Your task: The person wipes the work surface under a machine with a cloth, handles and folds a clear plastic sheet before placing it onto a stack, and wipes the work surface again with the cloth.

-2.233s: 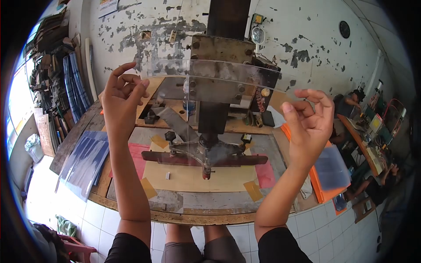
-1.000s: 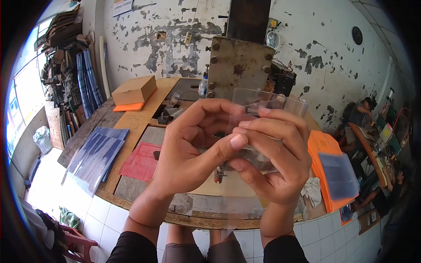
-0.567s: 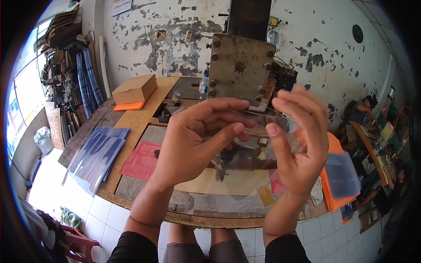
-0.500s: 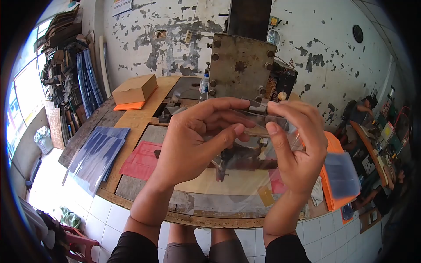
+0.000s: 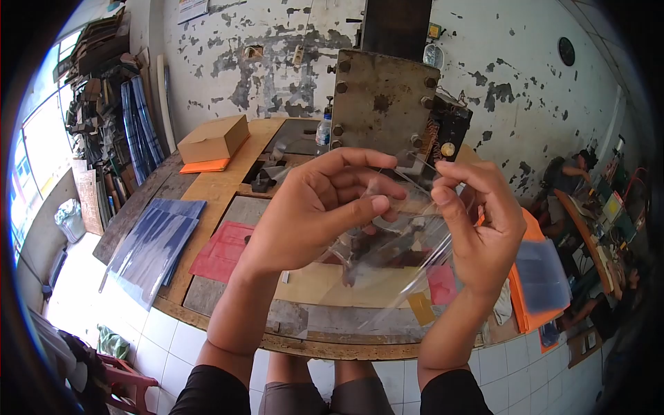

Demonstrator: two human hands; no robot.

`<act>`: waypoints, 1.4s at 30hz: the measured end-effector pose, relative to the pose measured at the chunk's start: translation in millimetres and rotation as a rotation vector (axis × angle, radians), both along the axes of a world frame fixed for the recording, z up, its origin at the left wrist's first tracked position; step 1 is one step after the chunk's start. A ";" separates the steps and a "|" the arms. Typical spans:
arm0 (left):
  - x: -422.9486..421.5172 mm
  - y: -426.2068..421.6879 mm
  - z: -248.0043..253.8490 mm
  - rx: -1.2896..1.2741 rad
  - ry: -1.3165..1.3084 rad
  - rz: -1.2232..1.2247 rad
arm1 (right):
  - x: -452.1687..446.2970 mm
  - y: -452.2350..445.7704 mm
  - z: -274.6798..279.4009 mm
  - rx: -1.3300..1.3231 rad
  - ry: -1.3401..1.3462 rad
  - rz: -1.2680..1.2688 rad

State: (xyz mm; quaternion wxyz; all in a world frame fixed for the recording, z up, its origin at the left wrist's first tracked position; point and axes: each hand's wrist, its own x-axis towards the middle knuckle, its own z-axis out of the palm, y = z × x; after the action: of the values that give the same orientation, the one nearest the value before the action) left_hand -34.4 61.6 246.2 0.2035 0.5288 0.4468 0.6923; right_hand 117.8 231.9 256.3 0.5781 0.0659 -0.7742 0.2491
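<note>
A clear plastic sheet (image 5: 395,266), thin and see-through, hangs bent between my hands above the worktable. My right hand (image 5: 485,221) pinches its right edge between thumb and fingertips. On the left side, my left hand (image 5: 315,207) has its fingers curled round the film, the thumb lying against it and the index finger raised apart. The sheet's exact outline is hard to make out against the table. Behind the hands stands a heavy bolted metal press (image 5: 384,100). Beneath the sheet lies a yellowish board (image 5: 325,285).
Blue-tinted plastic sheets (image 5: 155,242) and red sheets (image 5: 220,252) lie to the left. A cardboard box (image 5: 214,138) rests at the back left, a water bottle (image 5: 323,131) beside the press. Orange folders (image 5: 517,304) are stacked at right. Another person (image 5: 577,169) sits at a far-right bench.
My right hand has shifted slightly right and away from my left hand, its fingers closing more tightly. The film between them has widened, showing a bright fold along its right side.
</note>
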 end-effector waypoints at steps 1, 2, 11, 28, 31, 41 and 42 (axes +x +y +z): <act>-2.4 -0.1 0.1 -0.003 -0.020 -0.004 | -2.1 5.7 -2.0 0.012 0.025 0.049; -5.8 0.5 -0.2 -0.006 -0.038 -0.008 | -3.3 9.1 -2.9 0.023 0.051 0.098; -15.0 13.5 -10.8 0.018 -0.110 -0.032 | -3.4 16.6 0.8 0.000 -0.062 0.185; -3.3 5.0 -3.0 0.014 0.001 0.128 | -6.6 0.6 -0.2 0.086 -0.214 0.029; -7.3 5.5 -4.2 0.012 0.044 0.136 | -11.5 0.0 -3.0 0.064 -0.180 0.024; -6.0 8.4 -7.8 0.084 0.044 0.157 | -11.3 -1.4 -2.6 -0.029 -0.143 0.034; -5.6 7.6 -6.1 0.054 0.036 0.173 | -10.6 -2.1 -2.4 -0.030 -0.154 0.024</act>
State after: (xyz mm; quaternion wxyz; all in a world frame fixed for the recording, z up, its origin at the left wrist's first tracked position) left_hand -40.0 69.2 240.0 0.1206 0.5059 0.4754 0.7096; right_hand 107.2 229.8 253.8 0.5145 0.0472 -0.8118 0.2720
